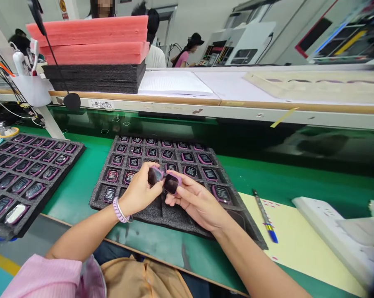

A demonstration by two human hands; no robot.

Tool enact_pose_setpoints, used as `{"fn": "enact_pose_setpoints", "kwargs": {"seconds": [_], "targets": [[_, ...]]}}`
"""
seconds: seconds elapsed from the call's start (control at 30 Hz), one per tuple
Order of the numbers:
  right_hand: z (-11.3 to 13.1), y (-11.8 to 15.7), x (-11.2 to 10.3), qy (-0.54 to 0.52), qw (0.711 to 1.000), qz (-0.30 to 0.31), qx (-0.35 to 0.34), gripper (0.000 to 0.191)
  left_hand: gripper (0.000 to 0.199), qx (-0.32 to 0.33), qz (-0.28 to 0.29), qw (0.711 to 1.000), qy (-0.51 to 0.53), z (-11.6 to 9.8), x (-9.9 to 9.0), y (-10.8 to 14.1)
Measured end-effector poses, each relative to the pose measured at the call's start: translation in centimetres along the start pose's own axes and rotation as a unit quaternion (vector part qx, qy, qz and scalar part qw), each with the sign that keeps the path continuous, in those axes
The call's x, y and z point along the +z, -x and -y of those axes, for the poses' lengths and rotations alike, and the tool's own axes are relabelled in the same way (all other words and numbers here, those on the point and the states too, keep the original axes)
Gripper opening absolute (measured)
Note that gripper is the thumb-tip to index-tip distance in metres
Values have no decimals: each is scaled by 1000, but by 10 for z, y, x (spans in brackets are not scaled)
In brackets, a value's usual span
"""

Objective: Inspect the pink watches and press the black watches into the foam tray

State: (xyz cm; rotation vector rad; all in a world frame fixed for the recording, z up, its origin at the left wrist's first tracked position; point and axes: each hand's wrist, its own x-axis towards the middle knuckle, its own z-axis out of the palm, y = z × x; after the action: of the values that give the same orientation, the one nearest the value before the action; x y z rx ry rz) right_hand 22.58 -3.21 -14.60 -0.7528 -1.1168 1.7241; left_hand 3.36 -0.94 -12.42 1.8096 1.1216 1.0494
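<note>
Over a dark foam tray (205,194), both hands are close together, each with a smartwatch body. My left hand (140,190) is closed on a purple-framed smartwatch (155,175), its dark screen tilted. Fingers and thumb of my right hand (199,200) grip another purple-framed smartwatch (171,183), whose screen is dark and faces me. The two watches nearly meet; whether they touch I cannot tell. Rows of similar watches sit in the tray's compartments, many with lit text on their screens. The hands hide some front compartments.
A second foam tray (78,154) of watches lies at the left. To the right are a pen (266,219), a yellow sheet (289,236) and a white power strip (329,231). Above runs a shelf (236,106) with pink foam blocks (90,37) and papers. People are in the background.
</note>
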Motion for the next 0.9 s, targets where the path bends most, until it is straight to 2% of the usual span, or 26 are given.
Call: {"fn": "enact_pose_setpoints", "kwargs": {"seconds": [0.23,0.63,0.9], "targets": [[2,1,4,-33,999,-4,8,59,36,34,-11,999,9,-4,1,4],[4,1,7,-25,1000,-15,-8,58,36,26,-22,999,-6,-5,3,4],[3,2,5,-29,999,-9,-12,59,37,3,-11,999,39,-2,3,2]]}}
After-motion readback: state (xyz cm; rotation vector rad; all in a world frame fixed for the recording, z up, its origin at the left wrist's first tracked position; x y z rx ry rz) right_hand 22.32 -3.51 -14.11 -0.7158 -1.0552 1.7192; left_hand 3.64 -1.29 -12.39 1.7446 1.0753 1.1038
